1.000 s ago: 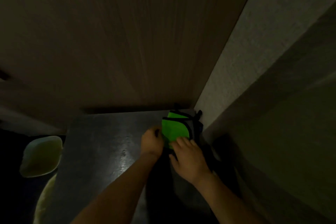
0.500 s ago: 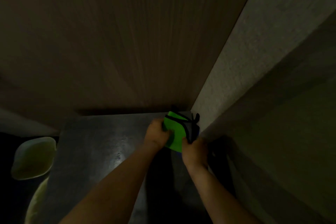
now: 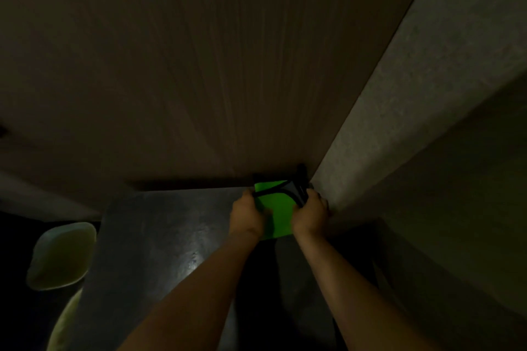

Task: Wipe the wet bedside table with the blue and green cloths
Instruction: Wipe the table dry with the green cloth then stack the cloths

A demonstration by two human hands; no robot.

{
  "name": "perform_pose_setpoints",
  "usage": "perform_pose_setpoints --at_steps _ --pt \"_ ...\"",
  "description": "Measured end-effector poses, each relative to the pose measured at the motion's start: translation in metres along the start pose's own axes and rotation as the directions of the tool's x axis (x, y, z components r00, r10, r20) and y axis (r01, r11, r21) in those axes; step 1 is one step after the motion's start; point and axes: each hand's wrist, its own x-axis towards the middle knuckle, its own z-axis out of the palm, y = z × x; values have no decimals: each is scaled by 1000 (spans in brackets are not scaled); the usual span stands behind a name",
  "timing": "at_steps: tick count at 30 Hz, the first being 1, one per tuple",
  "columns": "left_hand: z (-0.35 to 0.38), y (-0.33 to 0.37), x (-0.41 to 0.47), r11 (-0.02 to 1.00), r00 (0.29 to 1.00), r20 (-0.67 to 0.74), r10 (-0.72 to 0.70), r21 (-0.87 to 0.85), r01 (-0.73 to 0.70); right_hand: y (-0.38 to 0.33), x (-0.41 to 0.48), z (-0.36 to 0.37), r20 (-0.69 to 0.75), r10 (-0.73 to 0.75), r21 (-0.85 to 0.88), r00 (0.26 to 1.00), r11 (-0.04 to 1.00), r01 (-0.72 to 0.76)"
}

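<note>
Overhead, a wood panel (image 3: 199, 65) meets a pale wall (image 3: 399, 122) at a corner. Below them lies the dark table (image 3: 159, 236), with a wet sheen near its middle. A pale rounded object (image 3: 61, 253) sits off the table's left edge.

The green cloth (image 3: 275, 214) sits in the table's far right corner, close to panel and wall, long axis running away from the person. A dark cloth (image 3: 293, 189), probably the blue one, bunches at its far right edge; the light is too dim to confirm the colour.

The left hand (image 3: 246, 218) grips the green cloth's left edge. The right hand (image 3: 309, 215) grips its right edge, beside the dark cloth. Fingertips are hidden.

The sheen lies left of the cloth and nearer the person. The stroke should therefore run out of the corner, the left hand leading.
</note>
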Motion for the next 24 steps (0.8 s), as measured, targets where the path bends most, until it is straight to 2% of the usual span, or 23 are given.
perform_pose_setpoints --at_steps 3,5,6,10,13,16,18,20,22,24 --pt "2 -5 -5 994 995 -91 40 -94 -48 1 -17 -2 -84 -148 -242 985 962 124" --pt "2 -9 -10 991 990 -140 -13 -137 -7 7 -28 -2 -107 -314 -390 943 886 251" --pt "0 -9 -12 987 990 -131 -55 -159 34 11 -31 -3 -124 -342 -404 931 875 268" --pt "-6 -11 -9 980 990 11 -139 -142 139 10 -26 -12 -98 -171 -220 980 964 146" --pt "-9 -10 -8 975 988 41 -149 -162 153 5 -23 -18 -40 -140 -218 989 968 128" --pt "-13 -4 -11 980 998 -15 -60 -191 56 1 -24 -22 -92 -212 -289 973 941 177" --pt "-16 0 -14 978 992 -107 60 -193 -80 0 -26 -19 -112 -377 -441 919 848 294" --pt "-17 0 -16 959 976 -137 168 -205 -194 -5 -29 -16 -76 -537 -544 840 729 416" --pt "-17 1 -14 941 973 -118 198 -257 -222 -7 -31 -8 -24 -604 -565 796 666 488" --pt "-15 2 -8 935 982 -116 149 -305 -178 -8 -25 -4 4 -598 -534 801 676 507"
